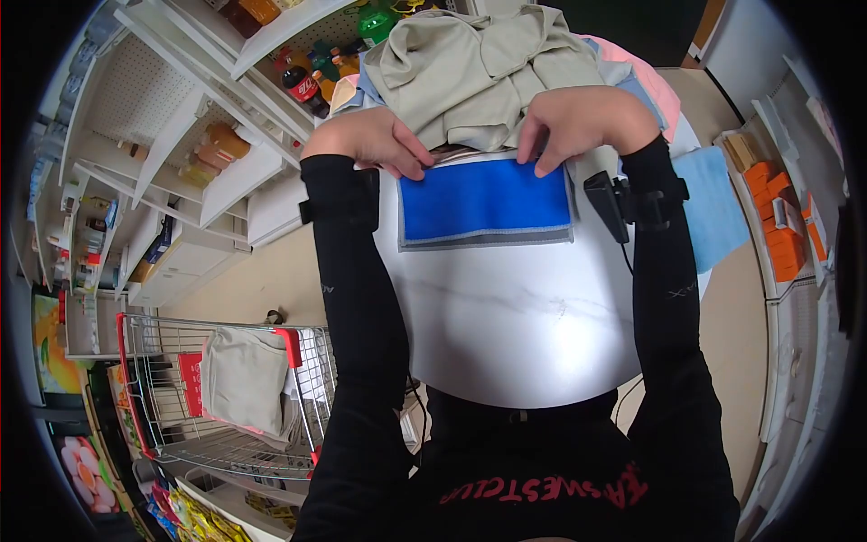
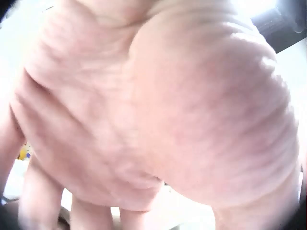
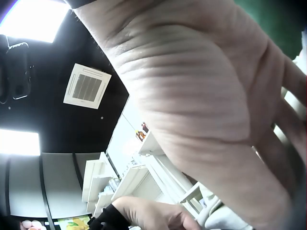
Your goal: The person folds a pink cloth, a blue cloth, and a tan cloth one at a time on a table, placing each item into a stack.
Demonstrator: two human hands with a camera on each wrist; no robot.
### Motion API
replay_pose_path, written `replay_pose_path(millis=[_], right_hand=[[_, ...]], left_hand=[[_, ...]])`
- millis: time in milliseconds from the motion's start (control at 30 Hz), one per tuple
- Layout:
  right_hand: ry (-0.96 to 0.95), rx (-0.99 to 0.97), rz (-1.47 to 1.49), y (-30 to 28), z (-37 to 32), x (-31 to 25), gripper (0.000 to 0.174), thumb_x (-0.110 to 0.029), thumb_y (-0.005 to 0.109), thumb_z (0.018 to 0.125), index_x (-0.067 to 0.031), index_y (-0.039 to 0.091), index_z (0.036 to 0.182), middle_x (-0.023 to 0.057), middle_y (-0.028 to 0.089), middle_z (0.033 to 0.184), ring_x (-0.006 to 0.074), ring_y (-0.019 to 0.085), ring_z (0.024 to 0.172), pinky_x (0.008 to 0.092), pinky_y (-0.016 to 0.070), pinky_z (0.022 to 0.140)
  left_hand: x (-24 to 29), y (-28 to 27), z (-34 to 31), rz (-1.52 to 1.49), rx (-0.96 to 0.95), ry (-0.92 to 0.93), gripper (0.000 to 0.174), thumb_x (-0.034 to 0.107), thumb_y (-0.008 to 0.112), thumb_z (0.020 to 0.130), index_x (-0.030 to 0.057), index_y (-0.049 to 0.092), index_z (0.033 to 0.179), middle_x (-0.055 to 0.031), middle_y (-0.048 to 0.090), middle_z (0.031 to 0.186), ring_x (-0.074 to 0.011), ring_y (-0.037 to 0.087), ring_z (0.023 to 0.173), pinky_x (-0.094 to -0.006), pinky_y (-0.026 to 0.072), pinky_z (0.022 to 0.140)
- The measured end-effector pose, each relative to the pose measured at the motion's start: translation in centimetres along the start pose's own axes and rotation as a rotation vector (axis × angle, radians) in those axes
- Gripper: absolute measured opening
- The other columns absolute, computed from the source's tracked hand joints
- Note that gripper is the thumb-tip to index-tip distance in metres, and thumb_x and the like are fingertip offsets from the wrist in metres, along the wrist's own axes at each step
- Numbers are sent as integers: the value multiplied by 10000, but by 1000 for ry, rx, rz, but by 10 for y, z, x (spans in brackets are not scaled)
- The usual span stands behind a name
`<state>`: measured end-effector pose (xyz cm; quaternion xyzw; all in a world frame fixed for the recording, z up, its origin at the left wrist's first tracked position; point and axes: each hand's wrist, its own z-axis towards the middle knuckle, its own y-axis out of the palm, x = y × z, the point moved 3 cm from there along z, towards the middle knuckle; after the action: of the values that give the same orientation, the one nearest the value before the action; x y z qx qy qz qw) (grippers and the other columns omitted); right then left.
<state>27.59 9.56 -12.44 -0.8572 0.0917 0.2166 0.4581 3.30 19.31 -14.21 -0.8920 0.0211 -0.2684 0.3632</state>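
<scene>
A folded blue cloth with grey stitched edges lies flat on the white round table. My left hand pinches its far left corner, fingers bent down over the edge. At the far right corner my right hand pinches the edge between thumb and fingers. Just beyond both hands rises a heap of beige clothing. The left wrist view is filled by the left palm, and its fingertips are cut off. In the right wrist view the right palm hides the cloth.
Pink clothing and a light blue towel lie along the table's right side. A shopping cart holding folded beige trousers stands at the lower left. Shelves with bottles line the left; orange boxes sit on the right shelf.
</scene>
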Motion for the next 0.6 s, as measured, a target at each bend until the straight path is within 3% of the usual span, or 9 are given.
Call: replay_pose_path(millis=[67,200,300,333,400,433,533,600], right_hand=[[39,1,-43,7,9,-6,314,-127,856,817,-64,806,1121,57,794,1040,171,730,847,284,573,771],[93,8,-144,18,30,2,336,-105,830,809,-76,799,1141,67,794,1061,192,743,866,308,580,764],[51,24,-149,18,33,11,324,-92,812,809,-80,801,1132,72,796,1047,195,751,884,321,584,764],[56,66,-201,14,27,11,314,-86,801,811,-79,801,1125,71,797,1039,193,754,896,320,584,772],[67,148,-302,3,12,8,296,-74,781,814,-78,802,1109,69,798,1023,190,759,920,318,585,789],[70,146,-300,1,6,7,296,-74,781,814,-78,802,1109,69,798,1023,190,759,920,318,585,789],[61,282,-148,-9,-12,7,255,-80,765,825,-80,805,1076,64,796,993,195,758,928,317,584,807],[69,291,-159,-11,-18,7,243,-93,764,829,-79,805,1068,64,795,989,197,757,928,318,584,808]], left_hand=[[0,7,11,24,-44,-57,312,206,903,763,161,850,1067,23,793,887,-79,685,748,-236,491,641],[29,18,7,58,-41,57,283,242,907,746,143,850,1005,14,777,835,-90,682,729,-272,499,614],[68,44,6,176,-138,317,334,313,923,703,121,834,962,-12,774,822,-141,706,730,-321,521,612],[78,57,9,176,-139,318,334,313,923,703,121,834,962,-12,774,822,-141,706,730,-321,521,612],[99,85,12,408,4,444,426,370,944,632,104,812,938,-57,774,852,-235,741,771,-374,553,647],[105,97,12,408,1,446,426,370,944,632,104,812,938,-57,774,852,-235,741,771,-374,553,647],[122,120,9,600,253,522,464,371,952,583,89,791,915,-96,773,898,-298,756,832,-398,573,695],[122,125,16,610,227,509,462,369,953,579,87,787,905,-104,771,900,-305,757,839,-404,575,706]])
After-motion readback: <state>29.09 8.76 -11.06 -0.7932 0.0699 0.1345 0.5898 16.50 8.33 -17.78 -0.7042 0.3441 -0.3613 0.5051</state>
